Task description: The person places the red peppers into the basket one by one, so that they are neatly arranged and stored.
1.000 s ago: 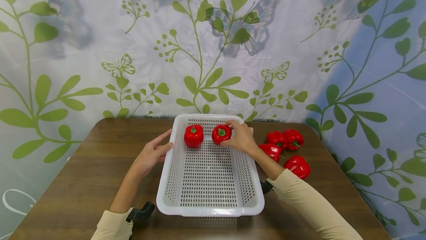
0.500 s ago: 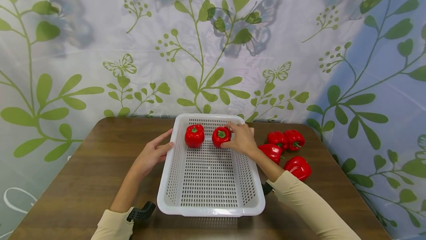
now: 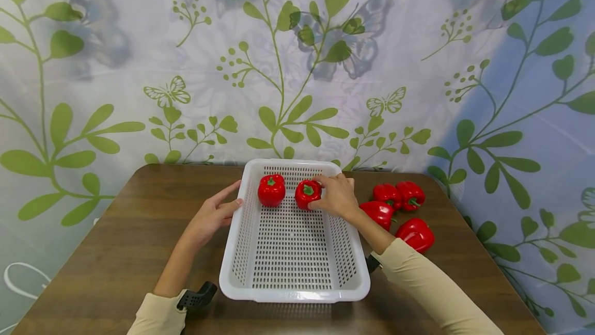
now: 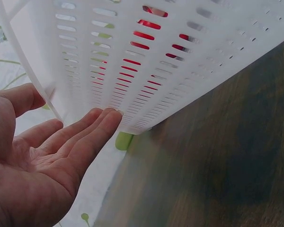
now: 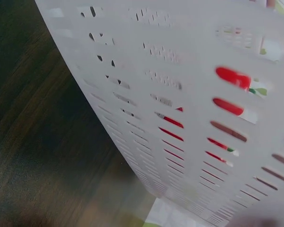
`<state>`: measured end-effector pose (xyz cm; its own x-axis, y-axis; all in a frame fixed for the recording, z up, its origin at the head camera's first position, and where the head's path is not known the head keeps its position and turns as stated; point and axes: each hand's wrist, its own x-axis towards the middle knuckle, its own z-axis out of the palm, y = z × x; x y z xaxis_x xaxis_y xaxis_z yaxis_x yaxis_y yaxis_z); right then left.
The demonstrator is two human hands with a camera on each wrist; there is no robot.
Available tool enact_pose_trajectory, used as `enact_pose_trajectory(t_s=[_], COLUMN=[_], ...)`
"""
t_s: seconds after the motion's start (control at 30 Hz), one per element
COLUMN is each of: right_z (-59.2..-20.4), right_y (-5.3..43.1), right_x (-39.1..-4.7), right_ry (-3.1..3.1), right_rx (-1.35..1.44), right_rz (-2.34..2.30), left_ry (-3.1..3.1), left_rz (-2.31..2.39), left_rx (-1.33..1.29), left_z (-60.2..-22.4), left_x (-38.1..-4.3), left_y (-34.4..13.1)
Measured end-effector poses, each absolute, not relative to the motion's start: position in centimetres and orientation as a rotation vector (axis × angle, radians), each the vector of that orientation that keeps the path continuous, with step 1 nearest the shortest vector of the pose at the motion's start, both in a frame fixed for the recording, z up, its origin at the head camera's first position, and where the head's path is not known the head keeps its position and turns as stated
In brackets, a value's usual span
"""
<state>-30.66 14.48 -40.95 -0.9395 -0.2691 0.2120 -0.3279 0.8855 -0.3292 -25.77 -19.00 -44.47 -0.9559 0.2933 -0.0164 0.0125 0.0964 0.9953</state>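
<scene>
In the head view my right hand (image 3: 338, 194) reaches over the right rim of a white perforated basket (image 3: 292, 293) and grips a red bell pepper (image 3: 304, 202), its green stem facing up. Left of it, inside the basket, sits another red bell pepper (image 3: 271, 191). My left hand (image 3: 210, 220) rests at the basket's left side. The left wrist view shows its fingers (image 4: 92, 142) nearly straight, tips against the outer wall, thumb at the rim. In the right wrist view the basket wall (image 5: 194, 61) hides most of the right hand; red shows through its slots.
Right of the basket lie several more red bell peppers (image 3: 415, 234) on the brown wooden table (image 3: 153, 211), one partly behind the right forearm. A leaf-and-butterfly patterned cloth (image 3: 297, 66) hangs behind the table.
The right hand has shifted the gripped bell pepper slightly left and toward the person, inside the basket. The left hand and the other bell peppers keep their places.
</scene>
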Motion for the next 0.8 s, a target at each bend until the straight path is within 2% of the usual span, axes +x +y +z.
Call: enact_pose_trajectory(t_s=[0.8], right_z=[-41.13], right_y=[14.32], right_x=[-30.62], right_ry=[-2.906], right_rx=[0.471], right_rz=[0.479], left_ry=[2.158], left_rz=[1.964], left_rx=[0.301], left_z=[-44.45], left_x=[-25.62], left_y=[-18.97])
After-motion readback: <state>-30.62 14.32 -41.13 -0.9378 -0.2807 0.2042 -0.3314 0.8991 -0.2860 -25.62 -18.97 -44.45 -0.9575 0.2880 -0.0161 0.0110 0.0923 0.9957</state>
